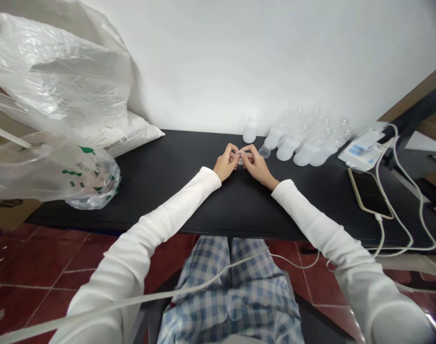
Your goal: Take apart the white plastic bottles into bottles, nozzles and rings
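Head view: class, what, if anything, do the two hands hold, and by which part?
A small clear plastic piece, pinched by the left hand at its left edge and the right hand at its right edge.

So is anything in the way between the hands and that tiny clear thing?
No, nothing visible does. The left hand and the right hand both pinch the small clear piece, just above the black table. The clear bottles lie off to the right by the wall, apart from the hands.
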